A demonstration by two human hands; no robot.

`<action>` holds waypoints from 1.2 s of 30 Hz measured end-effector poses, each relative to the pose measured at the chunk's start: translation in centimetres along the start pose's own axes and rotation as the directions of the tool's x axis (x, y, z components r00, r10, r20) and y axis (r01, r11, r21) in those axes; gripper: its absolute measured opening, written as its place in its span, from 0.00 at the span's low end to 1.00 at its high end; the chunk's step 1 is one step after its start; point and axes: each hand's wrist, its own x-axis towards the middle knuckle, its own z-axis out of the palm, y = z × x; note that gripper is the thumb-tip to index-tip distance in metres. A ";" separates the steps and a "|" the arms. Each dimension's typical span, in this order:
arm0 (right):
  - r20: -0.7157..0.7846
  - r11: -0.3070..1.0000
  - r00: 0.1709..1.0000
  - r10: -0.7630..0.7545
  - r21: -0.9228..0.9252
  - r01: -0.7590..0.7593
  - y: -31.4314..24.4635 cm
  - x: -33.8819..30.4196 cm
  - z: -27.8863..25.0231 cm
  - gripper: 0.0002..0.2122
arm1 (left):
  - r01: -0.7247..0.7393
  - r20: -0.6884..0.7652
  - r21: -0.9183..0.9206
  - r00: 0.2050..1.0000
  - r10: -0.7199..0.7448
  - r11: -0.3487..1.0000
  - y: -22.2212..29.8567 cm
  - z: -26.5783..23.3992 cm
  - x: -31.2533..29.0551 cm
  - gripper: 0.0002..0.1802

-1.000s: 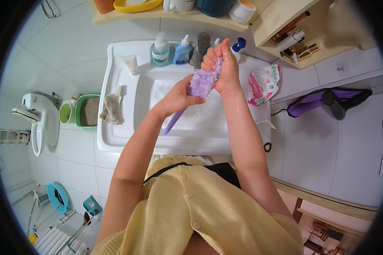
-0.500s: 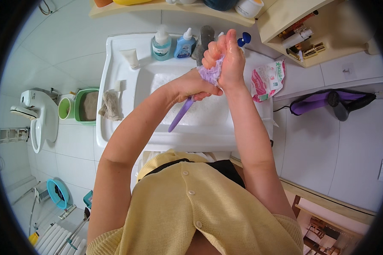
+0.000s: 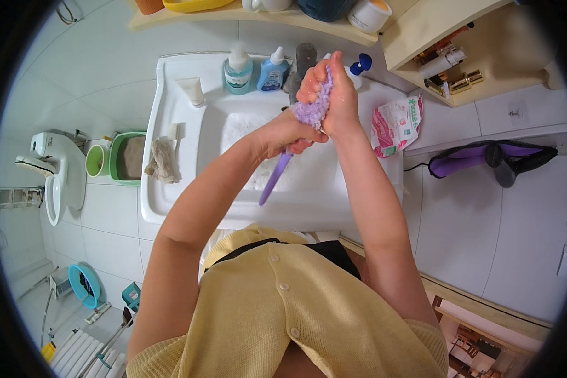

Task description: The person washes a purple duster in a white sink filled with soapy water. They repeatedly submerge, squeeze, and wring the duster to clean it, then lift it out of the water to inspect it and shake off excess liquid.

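Over the sink, both my hands are closed on a purple duster with a shaggy, wet-looking head [image 3: 310, 114]. Its smooth purple handle [image 3: 274, 179] slants down toward me below my left hand [image 3: 285, 133], whose fingers wrap round the lower end of the head. My right hand [image 3: 338, 104] squeezes the upper strands, thumb pointing up. Beneath them the white sink [image 3: 217, 211] holds foamy water [image 3: 242, 126]. The faucet [image 3: 305, 58] stands just behind my hands, partly hidden by them.
Along the sink's back are a teal pump bottle [image 3: 237, 72], a blue bottle [image 3: 273, 71] and a blue-topped pump bottle [image 3: 361, 65]. A white tube [image 3: 191, 92], brush [image 3: 174, 131] and grey cloth [image 3: 162, 160] lie left; a pink-white packet [image 3: 397, 126] lies right. A shelf [image 3: 233, 14] overhangs behind.
Both hands have come slightly lower, the right one tightening over the strands. The handle's free end has swung a little to the right and nearer to me.
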 end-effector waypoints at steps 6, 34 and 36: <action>-0.009 0.751 0.928 -0.371 -0.591 0.294 -0.7 -1.5 -1.9 0.20 | -0.127 0.017 -0.132 0.991 0.130 0.983 -0.7 -1.2 -0.6 0.12; 0.449 -0.123 0.791 -0.416 -0.889 0.440 -1.9 -5.8 1.5 0.04 | -0.101 0.163 -0.395 0.970 0.178 0.913 -1.3 -2.4 -3.1 0.27; 0.567 -0.292 0.690 -0.450 -0.824 0.486 -2.0 -6.4 2.1 0.05 | -0.118 0.067 -0.425 0.985 0.161 0.897 -1.2 -1.9 -3.3 0.25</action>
